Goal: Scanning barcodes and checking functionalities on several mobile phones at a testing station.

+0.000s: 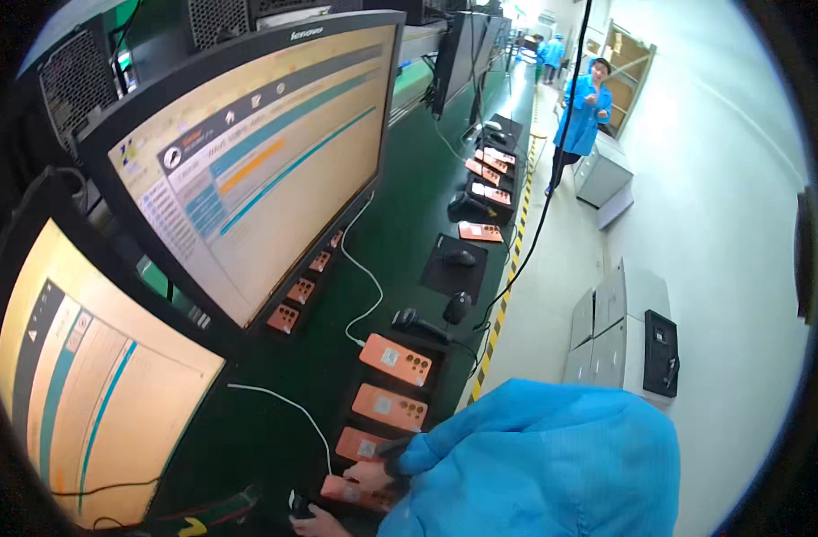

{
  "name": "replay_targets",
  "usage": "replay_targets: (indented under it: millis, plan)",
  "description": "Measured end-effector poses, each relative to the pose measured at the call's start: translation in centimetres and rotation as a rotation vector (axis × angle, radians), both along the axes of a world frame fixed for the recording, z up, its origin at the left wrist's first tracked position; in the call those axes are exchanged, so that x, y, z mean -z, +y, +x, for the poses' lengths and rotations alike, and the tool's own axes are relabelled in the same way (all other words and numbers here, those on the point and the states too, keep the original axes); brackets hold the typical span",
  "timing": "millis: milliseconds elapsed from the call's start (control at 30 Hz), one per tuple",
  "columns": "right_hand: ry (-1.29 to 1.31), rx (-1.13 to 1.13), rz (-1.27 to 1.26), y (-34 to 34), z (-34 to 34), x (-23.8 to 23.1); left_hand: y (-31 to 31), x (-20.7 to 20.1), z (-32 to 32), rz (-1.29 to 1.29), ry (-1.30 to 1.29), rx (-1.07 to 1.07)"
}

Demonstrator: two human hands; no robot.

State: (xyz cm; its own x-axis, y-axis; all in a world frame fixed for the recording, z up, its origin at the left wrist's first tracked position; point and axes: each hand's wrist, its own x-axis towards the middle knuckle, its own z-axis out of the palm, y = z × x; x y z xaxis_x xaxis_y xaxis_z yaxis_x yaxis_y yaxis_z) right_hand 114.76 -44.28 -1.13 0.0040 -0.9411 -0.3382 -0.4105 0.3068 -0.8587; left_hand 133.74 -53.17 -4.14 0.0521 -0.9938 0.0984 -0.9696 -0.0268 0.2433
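At the lower edge my right hand (366,474), coming out of a blue sleeve (445,443), has its fingers closed on an orange phone (339,489). The end of a white cable (307,419) reaches this phone. Close beside it, my left hand (318,523) is closed round a small black object (299,505), whose kind I cannot make out; the frame's edge cuts this hand off. Beyond my right hand a row of orange phones with white labels lies back up: a near phone (360,444), a middle phone (389,407) and a far phone (395,360), which has a white cable at its end.
Two monitors, one large (257,170) and one nearer (96,385), stand on the left of the dark green bench (387,259). Small orange phones (284,318) line the large monitor's foot. Handheld scanners (418,324), mice (458,307) and more phones (479,232) lie farther along. A co-worker (588,112) stands in the aisle.
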Motion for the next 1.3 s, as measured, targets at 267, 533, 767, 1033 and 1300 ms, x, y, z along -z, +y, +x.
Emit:
replay_targets:
  millis: [267,533,767,1033,1300]
  plan:
    - [0.369,-0.363,0.041,0.6,-3.9,-5.5,1.9,-8.6,-5.3,0.624,1.088,0.487]
    - [0.009,-0.184,-0.445,-1.9,-4.7,-9.2,4.1,-10.6,-4.0,0.683,1.192,0.337]
    - [-0.055,-0.242,-0.294,-2.6,-1.5,-10.5,5.5,-9.5,-2.7,0.56,1.251,0.293]
    - [-0.071,-0.24,-0.212,-1.9,-2.3,-12.4,6.6,-12.1,-3.4,0.529,1.235,0.253]
    - [0.068,-0.365,-0.283,-2.0,-1.6,-11.4,7.2,-9.2,-2.2,0.579,1.339,0.244]
